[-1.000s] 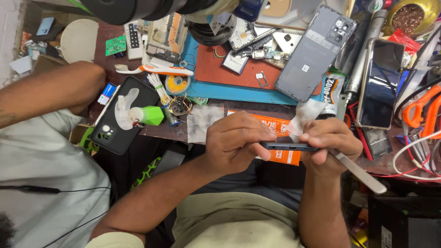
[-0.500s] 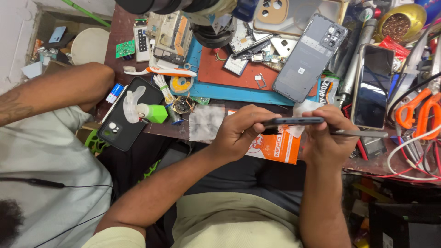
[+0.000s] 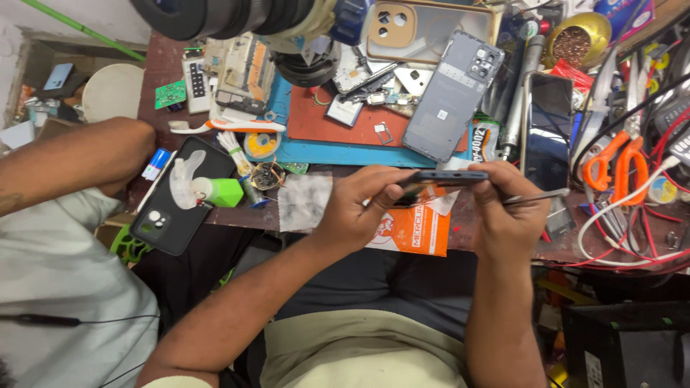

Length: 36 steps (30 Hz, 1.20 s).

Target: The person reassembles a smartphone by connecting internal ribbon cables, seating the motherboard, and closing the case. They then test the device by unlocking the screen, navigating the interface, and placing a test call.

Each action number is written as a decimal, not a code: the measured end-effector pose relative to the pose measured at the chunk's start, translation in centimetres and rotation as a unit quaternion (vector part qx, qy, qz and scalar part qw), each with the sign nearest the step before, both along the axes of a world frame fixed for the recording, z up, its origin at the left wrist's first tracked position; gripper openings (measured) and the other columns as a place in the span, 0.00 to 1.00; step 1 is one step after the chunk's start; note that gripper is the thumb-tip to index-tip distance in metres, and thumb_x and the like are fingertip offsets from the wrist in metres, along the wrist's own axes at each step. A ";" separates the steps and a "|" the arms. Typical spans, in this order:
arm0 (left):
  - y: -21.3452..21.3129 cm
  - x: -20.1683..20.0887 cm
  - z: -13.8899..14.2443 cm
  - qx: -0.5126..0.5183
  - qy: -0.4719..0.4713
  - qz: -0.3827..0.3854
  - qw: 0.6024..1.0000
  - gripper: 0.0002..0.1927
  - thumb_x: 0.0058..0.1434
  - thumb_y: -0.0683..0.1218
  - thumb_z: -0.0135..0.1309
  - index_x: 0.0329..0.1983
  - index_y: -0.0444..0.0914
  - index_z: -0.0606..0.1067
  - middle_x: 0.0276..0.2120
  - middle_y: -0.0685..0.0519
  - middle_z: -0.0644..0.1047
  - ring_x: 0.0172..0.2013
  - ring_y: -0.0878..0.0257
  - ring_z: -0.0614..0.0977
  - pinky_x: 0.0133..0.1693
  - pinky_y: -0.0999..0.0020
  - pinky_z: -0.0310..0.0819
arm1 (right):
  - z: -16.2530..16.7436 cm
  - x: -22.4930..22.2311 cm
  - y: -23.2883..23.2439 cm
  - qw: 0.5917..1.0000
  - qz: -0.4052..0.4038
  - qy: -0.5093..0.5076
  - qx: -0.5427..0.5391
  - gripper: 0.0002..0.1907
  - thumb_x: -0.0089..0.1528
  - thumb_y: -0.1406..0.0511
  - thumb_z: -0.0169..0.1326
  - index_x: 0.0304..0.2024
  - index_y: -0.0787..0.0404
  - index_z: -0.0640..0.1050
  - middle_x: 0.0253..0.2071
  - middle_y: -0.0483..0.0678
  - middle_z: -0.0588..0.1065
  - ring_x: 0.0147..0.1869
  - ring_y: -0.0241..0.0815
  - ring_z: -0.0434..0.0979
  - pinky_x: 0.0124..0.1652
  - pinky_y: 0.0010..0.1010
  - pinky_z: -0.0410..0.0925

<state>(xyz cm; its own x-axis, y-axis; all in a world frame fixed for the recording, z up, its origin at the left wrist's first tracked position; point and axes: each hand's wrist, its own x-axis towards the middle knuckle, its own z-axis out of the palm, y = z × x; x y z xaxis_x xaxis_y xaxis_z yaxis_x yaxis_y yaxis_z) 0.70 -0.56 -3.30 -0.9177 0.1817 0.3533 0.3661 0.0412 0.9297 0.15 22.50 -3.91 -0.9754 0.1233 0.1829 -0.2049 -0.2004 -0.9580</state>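
- I'm seeing even, fairly bright light falling from above on the cluttered workbench; colours are reading clean.
- Glare is showing on the dark phone screen and the gold bowl.
- Below the bench edge it's going dim; the lap area is sitting in shadow.
- Wide-lens distortion is bending the edges; the black ring at top is looking soft and stretched.
- Both hands, left hand and right hand, are staying mostly sharp, slight softness at fingertips.

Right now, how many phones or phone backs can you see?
5: dark phone in both hands, black one left, grey back and tan-cornered case up top, dark-screened one right. More may hide in clutter.
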 end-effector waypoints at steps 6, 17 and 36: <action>-0.1 -0.4 0.2 -0.040 -0.045 0.061 0.996 0.17 0.76 0.51 0.48 0.53 0.33 0.78 0.42 0.46 0.82 0.41 0.58 0.83 0.45 0.67 0.77 | 1.5 0.2 -0.8 0.993 0.011 0.068 0.095 0.06 0.70 0.74 0.62 0.49 0.72 0.81 0.44 0.48 0.77 0.47 0.33 0.75 0.49 0.19 0.67; -2.3 -0.9 5.1 -0.237 -0.050 -0.014 0.970 0.11 0.67 0.47 0.54 0.45 0.38 0.82 0.34 0.46 0.83 0.32 0.51 0.84 0.34 0.60 0.75 | 4.6 4.3 2.5 0.929 0.063 -0.201 0.304 0.11 0.57 0.71 0.67 0.42 0.67 0.85 0.30 0.44 0.79 0.30 0.28 0.70 0.29 0.19 0.61; -1.5 -1.9 1.2 -0.300 0.010 -0.125 0.946 0.18 0.72 0.52 0.50 0.57 0.37 0.77 0.41 0.45 0.80 0.44 0.48 0.81 0.47 0.54 0.74 | 3.4 -1.2 7.5 0.870 -0.126 -0.037 0.476 0.07 0.67 0.66 0.62 0.45 0.64 0.82 0.38 0.48 0.80 0.38 0.37 0.80 0.40 0.28 0.71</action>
<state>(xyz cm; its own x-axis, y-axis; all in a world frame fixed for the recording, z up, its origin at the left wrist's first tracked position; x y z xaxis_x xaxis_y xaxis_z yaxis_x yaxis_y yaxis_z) -1.16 -2.05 -2.08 -0.8141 0.5649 0.1345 0.4509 0.4689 0.7595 -1.09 30.02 -0.53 -0.9526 0.1623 0.2573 -0.0582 0.7330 -0.6778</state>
